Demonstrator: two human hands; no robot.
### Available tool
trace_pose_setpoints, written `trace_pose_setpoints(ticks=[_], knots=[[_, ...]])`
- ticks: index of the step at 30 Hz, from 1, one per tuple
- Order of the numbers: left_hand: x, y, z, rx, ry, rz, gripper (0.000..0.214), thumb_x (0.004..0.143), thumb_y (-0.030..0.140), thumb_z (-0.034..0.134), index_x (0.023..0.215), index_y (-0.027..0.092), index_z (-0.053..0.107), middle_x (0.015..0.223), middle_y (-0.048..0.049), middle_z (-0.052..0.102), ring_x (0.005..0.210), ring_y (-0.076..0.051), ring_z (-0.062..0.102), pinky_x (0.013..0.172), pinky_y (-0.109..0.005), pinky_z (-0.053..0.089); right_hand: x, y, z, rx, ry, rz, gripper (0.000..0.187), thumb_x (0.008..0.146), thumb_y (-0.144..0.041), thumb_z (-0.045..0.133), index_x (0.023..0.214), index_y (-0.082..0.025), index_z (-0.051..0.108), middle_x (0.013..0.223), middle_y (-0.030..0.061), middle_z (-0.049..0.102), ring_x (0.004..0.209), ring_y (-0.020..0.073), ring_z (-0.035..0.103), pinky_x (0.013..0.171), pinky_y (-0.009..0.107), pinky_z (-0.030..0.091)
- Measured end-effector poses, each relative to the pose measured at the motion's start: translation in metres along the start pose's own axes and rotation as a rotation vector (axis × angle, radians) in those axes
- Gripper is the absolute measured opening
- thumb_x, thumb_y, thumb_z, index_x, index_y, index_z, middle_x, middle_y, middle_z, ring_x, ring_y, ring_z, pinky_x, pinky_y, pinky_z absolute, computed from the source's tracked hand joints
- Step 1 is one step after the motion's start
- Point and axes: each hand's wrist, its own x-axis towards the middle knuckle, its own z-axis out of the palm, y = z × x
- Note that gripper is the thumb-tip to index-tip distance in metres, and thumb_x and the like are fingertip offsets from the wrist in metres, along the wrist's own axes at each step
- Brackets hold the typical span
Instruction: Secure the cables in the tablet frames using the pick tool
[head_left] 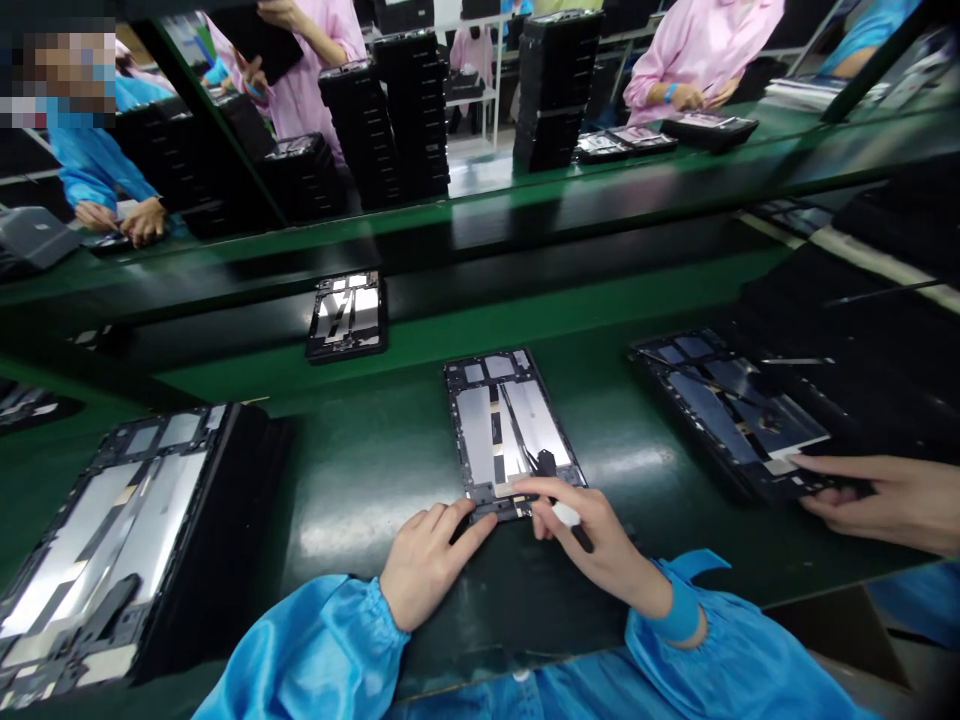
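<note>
An open tablet frame [504, 425] lies face down on the green bench in front of me, its silver plates and black strips showing. My left hand [424, 562] rests at its near left corner, fingers curled, index finger laid along the bottom edge. My right hand [600, 545] is closed round a black and white pen-like tool [564, 500], whose tip touches the frame's near right part. Both sleeves are blue.
A stack of similar frames [127, 530] sits at the left. Another frame [346, 315] lies on the dark conveyor strip. At the right, a co-worker's hand [885, 498] touches a further frame [731, 405]. Black tray stacks [405, 110] and workers stand across the line.
</note>
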Motion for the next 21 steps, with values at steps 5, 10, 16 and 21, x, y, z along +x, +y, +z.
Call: trace_pose_setpoints(ticks=[5, 10, 16, 21], knots=[[-0.001, 0.004, 0.004, -0.028, 0.02, -0.032, 0.032, 0.101, 0.018, 0.035, 0.127, 0.022, 0.054, 0.113, -0.0092, 0.06, 0.087, -0.02, 0.059, 0.07, -0.032, 0.052, -0.016, 0.006, -0.002, 0.159, 0.003, 0.191, 0.038, 0.099, -0.039, 0.041, 0.13, -0.025, 0.061, 0.089, 0.0033, 0.067, 0.059, 0.0129, 0.062, 0.057, 0.027, 0.057], [-0.001, 0.005, 0.005, -0.039, 0.063, -0.037, 0.031, 0.101, 0.017, 0.037, 0.126, 0.021, 0.056, 0.111, -0.0087, 0.061, 0.086, -0.019, 0.061, 0.07, -0.031, 0.053, -0.013, 0.009, 0.006, 0.137, 0.012, 0.255, 0.022, 0.092, -0.03, 0.052, 0.108, -0.019, 0.063, 0.073, 0.0008, 0.066, 0.057, 0.0134, 0.062, 0.054, 0.025, 0.055], [-0.001, 0.005, 0.005, -0.046, 0.071, -0.043, 0.031, 0.102, 0.018, 0.035, 0.125, 0.022, 0.056, 0.11, -0.009, 0.061, 0.086, -0.018, 0.061, 0.069, -0.03, 0.053, -0.008, 0.004, 0.003, -0.012, 0.001, 0.095, 0.012, 0.09, -0.024, 0.052, 0.091, -0.019, 0.063, 0.073, 0.0015, 0.066, 0.061, 0.0153, 0.064, 0.056, 0.026, 0.051], [-0.001, 0.004, 0.006, -0.034, 0.085, -0.033, 0.032, 0.102, 0.018, 0.035, 0.126, 0.022, 0.056, 0.11, -0.0086, 0.061, 0.085, -0.019, 0.06, 0.068, -0.03, 0.052, -0.012, 0.013, -0.007, -0.027, 0.049, 0.147, 0.013, 0.09, -0.024, 0.051, 0.088, -0.02, 0.063, 0.064, -0.0002, 0.062, 0.054, 0.0156, 0.062, 0.053, 0.027, 0.05]])
